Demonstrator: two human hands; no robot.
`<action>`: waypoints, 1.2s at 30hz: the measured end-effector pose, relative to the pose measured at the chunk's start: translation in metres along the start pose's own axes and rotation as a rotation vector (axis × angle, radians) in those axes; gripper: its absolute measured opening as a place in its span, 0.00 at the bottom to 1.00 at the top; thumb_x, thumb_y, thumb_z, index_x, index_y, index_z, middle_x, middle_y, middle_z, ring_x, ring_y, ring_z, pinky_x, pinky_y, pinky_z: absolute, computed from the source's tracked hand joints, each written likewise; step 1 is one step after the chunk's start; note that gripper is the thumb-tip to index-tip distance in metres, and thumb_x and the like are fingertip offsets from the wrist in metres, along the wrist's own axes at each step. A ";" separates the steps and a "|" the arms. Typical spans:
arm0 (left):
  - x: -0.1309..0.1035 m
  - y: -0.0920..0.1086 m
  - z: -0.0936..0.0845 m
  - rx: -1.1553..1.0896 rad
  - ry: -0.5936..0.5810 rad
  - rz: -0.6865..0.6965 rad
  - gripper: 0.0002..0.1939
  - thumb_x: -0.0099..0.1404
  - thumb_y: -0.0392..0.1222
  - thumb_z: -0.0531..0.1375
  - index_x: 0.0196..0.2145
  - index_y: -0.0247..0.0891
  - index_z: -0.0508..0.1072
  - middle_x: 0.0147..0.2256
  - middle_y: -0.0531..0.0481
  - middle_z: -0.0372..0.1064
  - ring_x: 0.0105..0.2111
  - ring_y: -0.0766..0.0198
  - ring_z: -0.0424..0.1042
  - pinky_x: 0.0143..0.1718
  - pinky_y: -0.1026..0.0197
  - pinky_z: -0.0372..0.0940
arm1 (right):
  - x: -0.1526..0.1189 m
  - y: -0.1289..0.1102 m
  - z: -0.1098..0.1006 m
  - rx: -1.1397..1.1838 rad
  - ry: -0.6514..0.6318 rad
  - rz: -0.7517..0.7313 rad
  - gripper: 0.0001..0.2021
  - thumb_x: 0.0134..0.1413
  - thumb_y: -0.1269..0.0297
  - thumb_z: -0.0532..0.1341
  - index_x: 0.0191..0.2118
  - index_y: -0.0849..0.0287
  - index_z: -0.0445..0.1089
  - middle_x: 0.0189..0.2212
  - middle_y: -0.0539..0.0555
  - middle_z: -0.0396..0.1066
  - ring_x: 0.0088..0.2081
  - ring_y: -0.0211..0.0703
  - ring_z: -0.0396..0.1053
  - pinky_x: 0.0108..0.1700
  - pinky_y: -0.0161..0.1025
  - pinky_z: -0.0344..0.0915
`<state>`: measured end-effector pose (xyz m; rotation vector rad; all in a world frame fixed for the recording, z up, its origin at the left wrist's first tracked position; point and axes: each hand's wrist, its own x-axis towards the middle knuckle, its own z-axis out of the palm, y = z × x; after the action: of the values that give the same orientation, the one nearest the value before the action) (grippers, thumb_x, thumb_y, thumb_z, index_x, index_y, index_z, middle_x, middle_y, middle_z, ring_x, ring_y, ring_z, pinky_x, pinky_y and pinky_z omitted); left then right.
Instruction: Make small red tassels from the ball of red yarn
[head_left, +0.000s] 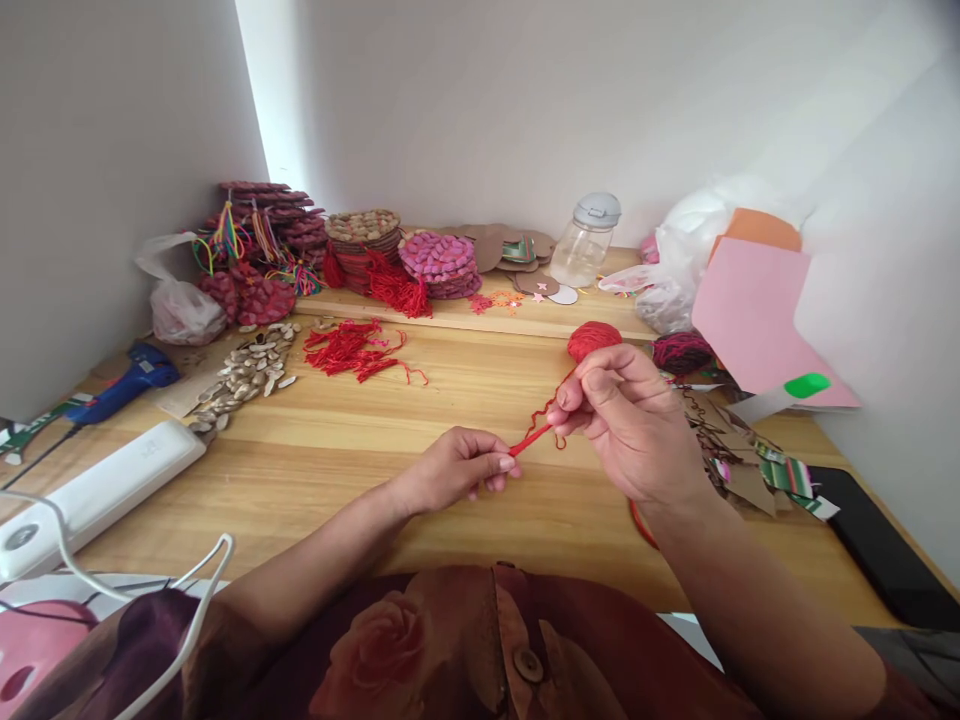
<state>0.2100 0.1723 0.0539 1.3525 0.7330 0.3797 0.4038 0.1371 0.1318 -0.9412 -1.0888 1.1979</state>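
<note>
A short bundle of red yarn [531, 438] is stretched between my two hands above the wooden table. My left hand [469, 464] pinches its lower left end between thumb and fingers. The other end is in the closed fingers of my right hand [619, 410], which is raised a little higher. Just behind my right hand sits a red yarn ball [594, 340], partly covered by it. A loose red strand [541, 405] hangs beside my right fingertips. Farther back on the left lies a pile of cut red yarn tassels [351, 350].
Stacked woven coasters [439, 262] and a glass jar [583, 245] line the back shelf. Shell-like pieces [251, 372], a blue glue gun [127, 382] and a white power strip [105, 495] are left. Cardboard scraps [750, 480], pink paper [754, 310] and a black phone [885, 550] are right.
</note>
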 end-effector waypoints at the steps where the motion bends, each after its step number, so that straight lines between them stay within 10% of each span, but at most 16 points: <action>1: -0.002 0.002 -0.005 0.046 0.000 -0.029 0.16 0.62 0.51 0.61 0.35 0.34 0.78 0.27 0.49 0.71 0.24 0.70 0.65 0.21 0.70 0.59 | 0.000 -0.005 0.000 -0.037 -0.004 -0.025 0.09 0.57 0.57 0.64 0.35 0.54 0.64 0.26 0.45 0.70 0.27 0.37 0.74 0.28 0.34 0.71; 8: -0.003 0.036 -0.016 -0.201 0.252 0.273 0.24 0.64 0.51 0.60 0.53 0.35 0.71 0.47 0.38 0.73 0.48 0.53 0.72 0.32 0.62 0.71 | -0.003 -0.004 0.006 -0.137 -0.114 0.020 0.08 0.59 0.58 0.62 0.34 0.56 0.65 0.26 0.48 0.73 0.29 0.38 0.75 0.31 0.36 0.73; 13: 0.014 0.038 0.011 -0.371 0.024 0.232 0.26 0.66 0.60 0.54 0.40 0.32 0.75 0.33 0.43 0.74 0.34 0.59 0.76 0.33 0.59 0.72 | -0.008 0.012 0.009 -0.083 -0.109 0.065 0.08 0.59 0.59 0.62 0.34 0.57 0.66 0.27 0.48 0.73 0.25 0.36 0.72 0.30 0.36 0.72; 24: 0.019 0.011 0.017 -0.332 0.216 0.126 0.17 0.54 0.49 0.69 0.35 0.31 0.77 0.27 0.48 0.75 0.24 0.69 0.72 0.30 0.65 0.69 | -0.001 0.038 -0.001 0.260 0.116 0.164 0.09 0.51 0.62 0.67 0.34 0.55 0.65 0.24 0.45 0.69 0.29 0.36 0.72 0.31 0.32 0.69; 36: 0.029 0.001 0.000 -0.483 0.247 -0.022 0.13 0.50 0.41 0.71 0.30 0.30 0.76 0.24 0.49 0.73 0.20 0.71 0.70 0.22 0.70 0.65 | 0.010 0.044 -0.029 0.066 0.291 0.125 0.13 0.49 0.55 0.67 0.39 0.54 0.70 0.31 0.48 0.72 0.37 0.38 0.74 0.43 0.39 0.70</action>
<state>0.2313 0.1917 0.0477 0.8495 0.7961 0.6684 0.4224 0.1535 0.0845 -1.1064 -0.7638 1.1477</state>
